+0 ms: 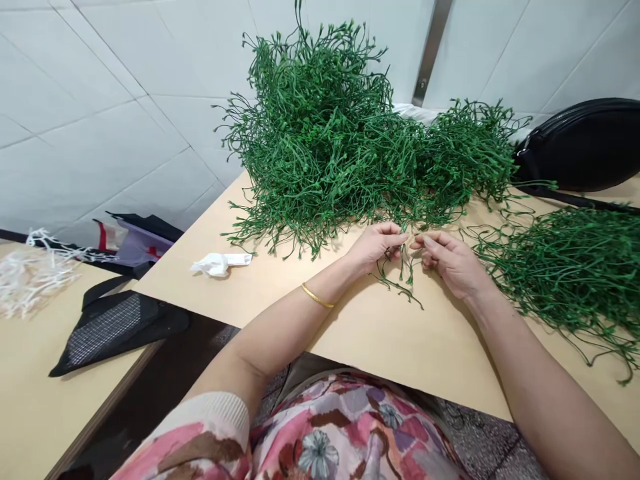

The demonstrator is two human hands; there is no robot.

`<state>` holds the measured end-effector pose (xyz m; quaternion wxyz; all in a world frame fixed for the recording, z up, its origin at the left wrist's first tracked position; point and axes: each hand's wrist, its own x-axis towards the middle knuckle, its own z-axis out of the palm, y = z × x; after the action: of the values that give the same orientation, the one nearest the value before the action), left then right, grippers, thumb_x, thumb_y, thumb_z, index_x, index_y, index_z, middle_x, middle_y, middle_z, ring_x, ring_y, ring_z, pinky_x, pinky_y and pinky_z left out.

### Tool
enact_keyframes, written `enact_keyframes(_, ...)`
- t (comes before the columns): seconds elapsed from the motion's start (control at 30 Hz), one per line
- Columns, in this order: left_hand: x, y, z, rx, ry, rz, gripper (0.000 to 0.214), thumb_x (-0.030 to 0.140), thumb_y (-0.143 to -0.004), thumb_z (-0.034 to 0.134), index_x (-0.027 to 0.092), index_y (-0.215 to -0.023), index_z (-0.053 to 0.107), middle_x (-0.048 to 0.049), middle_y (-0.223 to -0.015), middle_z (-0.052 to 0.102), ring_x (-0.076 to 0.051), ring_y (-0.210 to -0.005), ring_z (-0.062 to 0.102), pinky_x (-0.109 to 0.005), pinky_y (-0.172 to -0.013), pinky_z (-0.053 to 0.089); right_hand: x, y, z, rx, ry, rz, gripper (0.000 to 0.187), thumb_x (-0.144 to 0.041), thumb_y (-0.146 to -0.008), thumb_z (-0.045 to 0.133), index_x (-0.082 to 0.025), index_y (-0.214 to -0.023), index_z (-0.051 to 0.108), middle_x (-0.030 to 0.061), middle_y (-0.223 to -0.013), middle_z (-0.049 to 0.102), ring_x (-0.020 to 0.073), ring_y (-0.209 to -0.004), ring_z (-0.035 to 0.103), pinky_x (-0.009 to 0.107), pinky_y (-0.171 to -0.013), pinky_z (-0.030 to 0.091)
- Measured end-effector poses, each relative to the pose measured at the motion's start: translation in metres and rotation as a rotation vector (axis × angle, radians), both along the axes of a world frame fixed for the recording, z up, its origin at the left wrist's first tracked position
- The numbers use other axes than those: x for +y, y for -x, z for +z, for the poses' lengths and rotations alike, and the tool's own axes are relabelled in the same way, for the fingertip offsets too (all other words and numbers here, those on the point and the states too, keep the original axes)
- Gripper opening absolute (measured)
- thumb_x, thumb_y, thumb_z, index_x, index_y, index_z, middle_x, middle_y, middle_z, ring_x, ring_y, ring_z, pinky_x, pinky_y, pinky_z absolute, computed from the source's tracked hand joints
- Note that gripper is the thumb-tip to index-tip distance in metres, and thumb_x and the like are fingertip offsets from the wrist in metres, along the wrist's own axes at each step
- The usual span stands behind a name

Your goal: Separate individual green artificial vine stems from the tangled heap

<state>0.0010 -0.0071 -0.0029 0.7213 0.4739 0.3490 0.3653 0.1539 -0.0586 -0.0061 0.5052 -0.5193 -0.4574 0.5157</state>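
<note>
Over the light wooden table (390,353), my left hand (379,245) pinches a few thin green artificial plant stems (400,287), whose ends dangle below the fingers. Close beside it, my right hand (450,260) has its thumb and forefinger pressed together near the top of those stems. What the right fingertips hold is too small to make out. A large heap of green artificial stems (320,133) with small budded tips rises just behind both hands. To the right of my right forearm lies another green pile of stems (575,260).
A crumpled white wrapper (217,265) lies left of my left hand. At the back right sits a black bag (585,147) with a strap. On a second table at left are a black mesh pouch (107,333) and white branching pieces (30,280). A tiled wall (125,147) stands behind.
</note>
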Motion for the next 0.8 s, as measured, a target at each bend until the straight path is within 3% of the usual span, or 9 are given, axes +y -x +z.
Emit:
enact_keyframes(0.17,-0.002,-0.002,-0.001,-0.004,-0.026,0.006,0.023,0.017,-0.068,0.068,0.013,-0.062,0.046,0.0054,-0.051,0.047,-0.003,-0.044,0.045,-0.018,-0.047,0.033,-0.005,0.013,0.002,-0.146,-0.042,0.122,0.042,-0.038,-0.064,0.073,-0.019,-0.098,0.059,0.0011,-0.081,0.062,0.0105,-0.063,0.052,0.023,-0.052,0.039)
enact_keyframes(0.33,-0.001,0.0,-0.001,0.033,-0.051,-0.038,0.024,0.025,-0.071,0.067,0.013,-0.063,0.048,0.0033,-0.049,0.052,-0.005,-0.044,0.048,-0.02,-0.05,0.038,-0.005,0.01,0.006,-0.13,-0.027,0.158,0.025,-0.035,-0.066,0.07,-0.017,-0.082,0.063,0.0002,-0.074,0.062,0.0114,-0.066,0.053,0.026,-0.061,0.041)
enact_keyframes(0.53,-0.004,0.0,0.001,0.048,-0.102,-0.091,0.019,0.025,-0.075,0.062,0.013,-0.069,0.049,0.0032,-0.049,0.053,-0.006,-0.044,0.052,-0.018,-0.048,0.037,-0.003,0.008,0.006,-0.176,-0.052,0.11,0.021,-0.038,-0.071,0.064,-0.017,-0.069,0.061,-0.0032,-0.058,0.052,0.0075,-0.05,0.038,0.024,-0.049,0.032)
enact_keyframes(0.7,-0.004,0.0,0.001,0.05,-0.095,-0.142,0.013,0.015,-0.072,0.062,0.013,-0.072,0.049,0.0025,-0.055,0.056,-0.006,-0.046,0.053,-0.018,-0.048,0.037,-0.003,0.009,-0.001,-0.296,-0.138,-0.051,0.021,-0.038,-0.075,0.06,-0.018,-0.068,0.059,-0.003,-0.058,0.05,0.0084,-0.052,0.039,0.024,-0.05,0.033)
enact_keyframes(0.8,-0.002,0.0,0.001,0.049,-0.102,-0.124,0.012,0.007,-0.069,0.059,0.013,-0.071,0.049,0.0029,-0.056,0.056,-0.004,-0.043,0.049,-0.019,-0.046,0.036,-0.002,0.008,-0.002,-0.348,-0.181,-0.047,0.023,-0.04,-0.076,0.059,-0.018,-0.078,0.062,0.0003,-0.07,0.058,0.0109,-0.061,0.047,0.025,-0.057,0.039)
